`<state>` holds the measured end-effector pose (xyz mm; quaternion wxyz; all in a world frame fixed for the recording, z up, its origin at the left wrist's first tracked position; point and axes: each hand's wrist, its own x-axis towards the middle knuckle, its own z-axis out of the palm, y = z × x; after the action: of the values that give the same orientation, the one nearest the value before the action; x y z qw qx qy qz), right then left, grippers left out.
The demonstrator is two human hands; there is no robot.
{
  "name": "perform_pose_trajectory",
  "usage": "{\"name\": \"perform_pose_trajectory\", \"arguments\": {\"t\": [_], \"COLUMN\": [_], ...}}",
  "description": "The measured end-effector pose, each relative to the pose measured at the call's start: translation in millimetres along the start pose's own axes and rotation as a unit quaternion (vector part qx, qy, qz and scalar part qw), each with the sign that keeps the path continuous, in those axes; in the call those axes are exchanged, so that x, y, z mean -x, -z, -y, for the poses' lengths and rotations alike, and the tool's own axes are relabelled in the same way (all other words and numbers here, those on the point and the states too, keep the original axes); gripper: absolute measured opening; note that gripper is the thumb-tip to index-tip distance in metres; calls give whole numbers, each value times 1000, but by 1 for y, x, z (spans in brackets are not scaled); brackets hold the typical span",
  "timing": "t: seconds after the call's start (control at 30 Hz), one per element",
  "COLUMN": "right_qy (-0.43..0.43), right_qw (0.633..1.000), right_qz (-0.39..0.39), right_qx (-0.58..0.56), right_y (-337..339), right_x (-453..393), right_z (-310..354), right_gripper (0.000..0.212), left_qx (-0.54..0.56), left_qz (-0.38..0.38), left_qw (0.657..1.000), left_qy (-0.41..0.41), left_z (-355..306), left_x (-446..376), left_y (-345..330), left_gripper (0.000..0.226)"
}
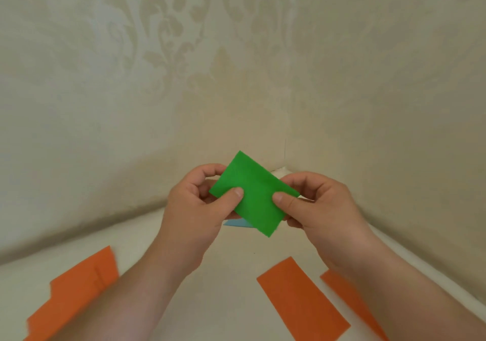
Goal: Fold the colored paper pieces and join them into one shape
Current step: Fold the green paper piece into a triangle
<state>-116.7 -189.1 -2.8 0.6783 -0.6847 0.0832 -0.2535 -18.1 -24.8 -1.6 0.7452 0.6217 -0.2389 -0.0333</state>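
From the head view, the green paper piece [253, 193] is held tilted in the air above the desk's [231, 261] far corner; the left hand [196, 204] pinches its left edge, thumb on top, fingers curled behind; the right hand [319, 206] pinches its right edge likewise; a blue piece [238, 223] lies below them; orange pieces lie toward the near left [76, 293], near middle [302, 301] and right edge [349, 301].
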Motion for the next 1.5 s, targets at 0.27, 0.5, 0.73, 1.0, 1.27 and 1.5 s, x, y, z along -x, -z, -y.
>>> {"name": "perform_pose_trajectory", "arguments": {"t": [0.27,0.5,0.73,1.0,1.27,1.5], "right_qy": [18,21,193,168,156,156], "right_qw": [1000,997,946,961,960,973], "right_qz": [4,25,121,145,148,128], "right_qx": [4,-63,229,167,180,109], "right_y": [0,1,10,11,11,7], "right_x": [2,3,7,7,4,3], "right_z": [-2,-3,-7,-5,-18,-14], "right_gripper": [27,59,74,52,48,19], "left_qx": [4,42,121,145,110,55], "left_qz": [72,51,40,120,110,118], "left_qw": [997,997,988,962,971,980], "left_qy": [1,25,88,199,182,153], "left_z": [2,3,3,3,0,-3], "left_x": [5,4,-3,2,3,6], "left_y": [7,9,14,13,14,11], "left_gripper": [40,30,29,30,25,15]}}
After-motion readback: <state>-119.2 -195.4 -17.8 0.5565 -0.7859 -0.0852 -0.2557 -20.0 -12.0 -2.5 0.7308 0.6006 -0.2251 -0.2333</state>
